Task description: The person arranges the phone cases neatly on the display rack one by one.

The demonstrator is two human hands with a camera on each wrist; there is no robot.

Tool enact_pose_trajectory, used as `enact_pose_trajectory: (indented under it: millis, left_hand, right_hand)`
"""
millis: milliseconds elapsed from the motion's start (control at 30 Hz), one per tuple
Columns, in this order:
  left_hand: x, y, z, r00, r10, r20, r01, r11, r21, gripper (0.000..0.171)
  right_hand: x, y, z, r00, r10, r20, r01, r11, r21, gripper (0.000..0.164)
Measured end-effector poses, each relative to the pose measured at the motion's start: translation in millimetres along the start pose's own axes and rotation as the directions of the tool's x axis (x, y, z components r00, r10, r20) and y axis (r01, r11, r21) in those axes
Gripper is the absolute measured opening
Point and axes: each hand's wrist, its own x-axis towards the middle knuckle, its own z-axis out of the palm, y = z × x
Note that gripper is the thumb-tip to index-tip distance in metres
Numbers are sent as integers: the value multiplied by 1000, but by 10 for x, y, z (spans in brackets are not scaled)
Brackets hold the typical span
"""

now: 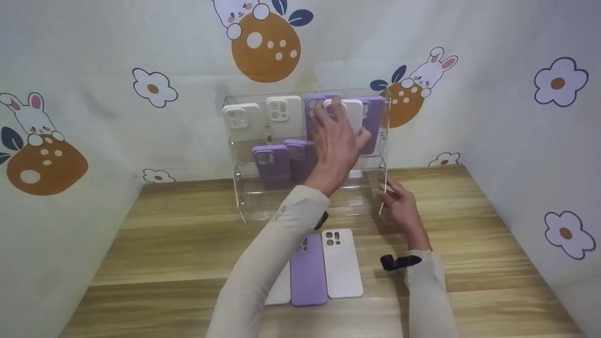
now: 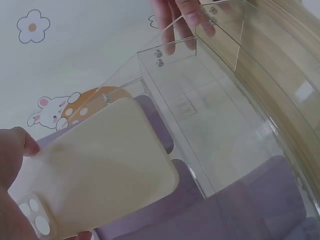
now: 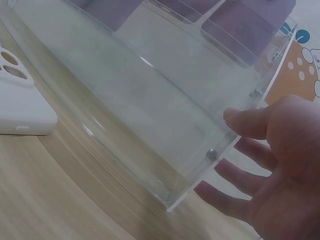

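At the left of the clear stand [image 1: 357, 202], a stepped rack of glossy, see-through sheets with small metal screws, 2 smooth white phone cases [image 1: 284, 117] stand on the upper level, round-cornered, each with a raised camera block. Below and right of them, 2 matte purple cases [image 1: 272, 169] lean side by side, overlapping. The left hand [image 1: 335, 141] holds a cream-white case [image 1: 353, 112], thumb and fingers at opposite edges near its cut-out camera end; this case is tilted in front of 2 upper purple cases [image 1: 373, 126] towards the stand's right, and whether it touches them cannot be told. At the far right, the right hand [image 1: 401, 204] pinches the thin, stiff side panel, thumb on the inner face, fingers spread along the outer

On the wood-grained table [image 1: 169, 244], 3 flat cases lie in a row before the stand: white [image 1: 280, 288], purple [image 1: 310, 274], white [image 1: 345, 270]. The left sleeve [image 1: 263, 263] covers part of the first 2, and the left hand hides part of an upper purple case. A black strap [image 1: 399, 262] crosses the right wrist; behind hangs a creased backdrop [image 1: 192, 126] printed with flowers and rabbits on round orange fruit
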Motion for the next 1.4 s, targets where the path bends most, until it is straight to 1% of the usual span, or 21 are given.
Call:
enact_pose_trajectory:
  millis: [67, 233, 400, 467, 567, 667, 767, 967, 1167, 1233, 1400]
  left_hand:
    - [9, -13, 42, 1000, -5, -15, 5, 1000, -10, 82]
    - [-3, -73, 140, 1000, 0, -11, 0, 1000, -3, 82]
    - [2, -107, 194, 999, 2, -36, -2, 1000, -19, 80]
    - [4, -110, 211, 1000, -7, -31, 6, 1000, -30, 79]
    - [-1, -109, 240, 999, -33, -5, 33, 998, -46, 79]
    - [-14, -106, 266, 999, -53, 12, 53, 998, -24, 80]
    - [-30, -93, 285, 998, -60, 22, 59, 998, 20, 79]
    - [-42, -46, 289, 997, -81, 20, 80, 995, 59, 77]
    - [-51, -45, 289, 997, -68, 37, 64, 994, 89, 73]
    - [-50, -48, 267, 998, -60, 35, 57, 995, 76, 74]
    - [-27, -62, 164, 999, -35, 18, 35, 999, -24, 73]
  right_hand:
    - [4, 6, 11, 1000, -4, -2, 4, 1000, 4, 52]
    - [15, 26, 26, 1000, -15, -2, 15, 1000, 16, 52]
    - [15, 33, 34, 1000, -14, -10, 14, 999, 35, 53]
    - [15, 36, 35, 1000, -13, -18, 14, 999, 41, 53]
    - [10, 37, 36, 1000, -8, -24, 9, 1000, 29, 52]
    - [7, 40, 39, 1000, -7, -21, 7, 1000, 21, 51]
    - [2, 40, 35, 1000, -3, -17, 3, 1000, 26, 51]
    - [2, 41, 22, 1000, 1, -10, 0, 999, 42, 53]
    - [-3, 42, 16, 1000, -6, -16, 7, 999, 34, 54]
    - [-4, 36, 11, 1000, -12, -13, 12, 1000, 25, 54]
    - [3, 25, 3, 999, -31, -15, 31, 999, 8, 54]
